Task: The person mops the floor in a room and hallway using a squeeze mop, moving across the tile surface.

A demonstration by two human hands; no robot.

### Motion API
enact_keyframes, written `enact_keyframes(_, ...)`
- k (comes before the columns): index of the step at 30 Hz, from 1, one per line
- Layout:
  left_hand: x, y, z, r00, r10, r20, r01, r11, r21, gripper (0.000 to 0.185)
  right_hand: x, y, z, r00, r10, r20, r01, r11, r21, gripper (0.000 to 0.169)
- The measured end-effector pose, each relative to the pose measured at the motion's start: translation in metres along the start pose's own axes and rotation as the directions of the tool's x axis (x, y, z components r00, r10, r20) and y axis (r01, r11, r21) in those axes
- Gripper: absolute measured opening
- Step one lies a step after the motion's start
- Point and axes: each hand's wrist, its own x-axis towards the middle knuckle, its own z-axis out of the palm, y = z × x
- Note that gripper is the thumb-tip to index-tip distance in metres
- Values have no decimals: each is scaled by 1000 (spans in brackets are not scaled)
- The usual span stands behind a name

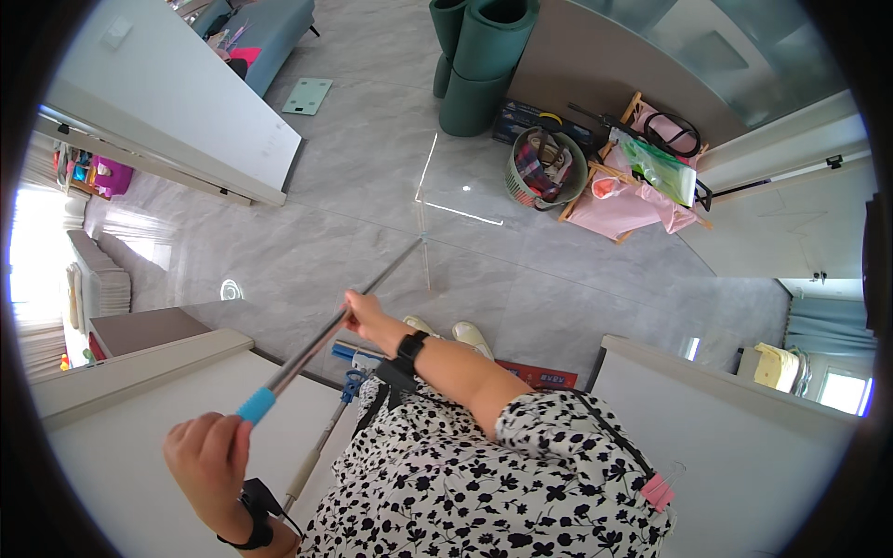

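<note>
A long metal pole with a light-blue grip slants from the lower left up towards the middle of the grey tiled floor. My left hand is closed round its upper end at the blue grip. Farther down the shaft, my right hand grips the bare metal. At the pole's far end a thin, pale, see-through strip lies across the floor; what kind of head it is, I cannot tell. Both wrists wear black straps.
Rolled green mats, a basket of belts and cloth, and a pink folding chair stand at the wall. A glass scale lies near the blue sofa. Another mop-like pole leans beside me. A red mat lies by my slippers.
</note>
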Motion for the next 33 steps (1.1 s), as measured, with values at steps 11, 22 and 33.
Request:
enact_keyframes(11, 12, 11, 44, 996, 81, 48, -75, 990, -117, 20, 66, 26, -123, 988, -55, -144, 90, 963, 253, 18)
enact_keyframes(22, -44, 1, 11, 968, -251, 9, 252, 966, -55, 11, 4, 13, 0, 993, 114, 7, -108, 959, -262, 18)
enact_keyframes(33, -56, 28, 79, 921, -311, 234, 369, 888, -274, 14, 31, -21, -119, 972, -24, -236, -74, 915, -396, 22)
